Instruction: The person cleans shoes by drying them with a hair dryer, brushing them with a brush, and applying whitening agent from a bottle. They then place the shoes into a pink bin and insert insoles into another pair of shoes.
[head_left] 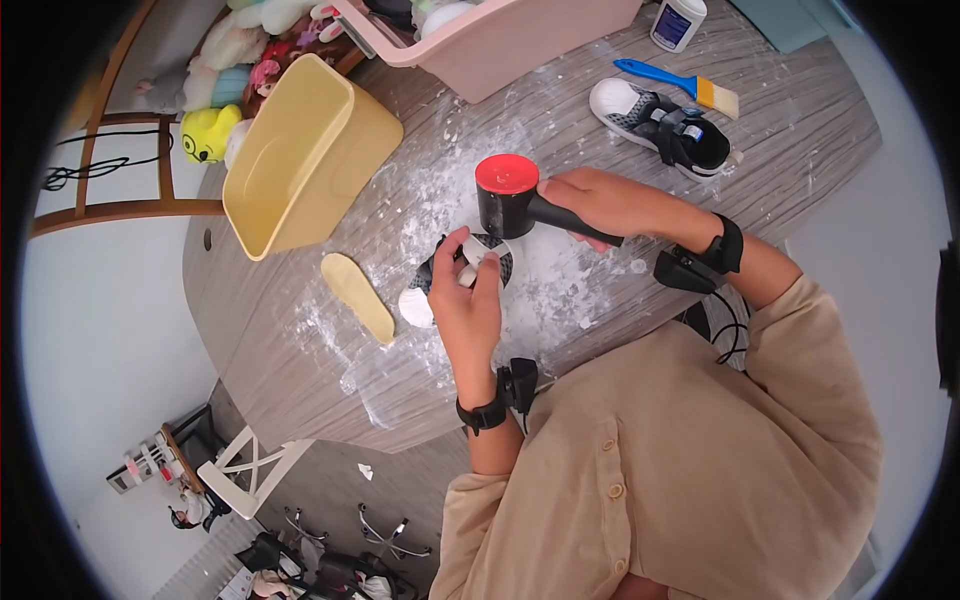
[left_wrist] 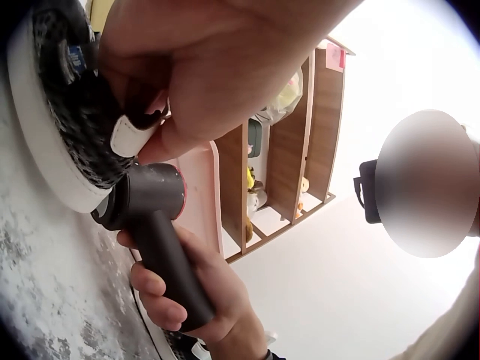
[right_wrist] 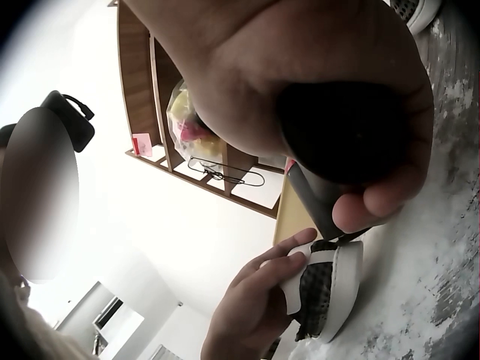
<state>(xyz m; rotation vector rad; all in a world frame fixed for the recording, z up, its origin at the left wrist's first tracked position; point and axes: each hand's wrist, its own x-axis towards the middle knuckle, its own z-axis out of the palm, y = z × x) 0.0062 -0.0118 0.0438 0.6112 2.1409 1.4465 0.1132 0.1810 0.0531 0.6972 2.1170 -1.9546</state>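
Note:
My left hand holds a small black-and-white sneaker on the table, its fingers pinching a white strap at the shoe's opening. In my right hand is the handle of a black, hair-dryer-shaped device with a round red end facing up. The left wrist view has the device's other end right at one end of the sneaker. Part of the shoe is hidden behind my left hand. A beige insole lies left of the shoe.
White powder covers much of the wooden table. A matching sneaker, a blue-handled brush and a white bottle stand at the far right. A yellow bin and a pink bin are behind.

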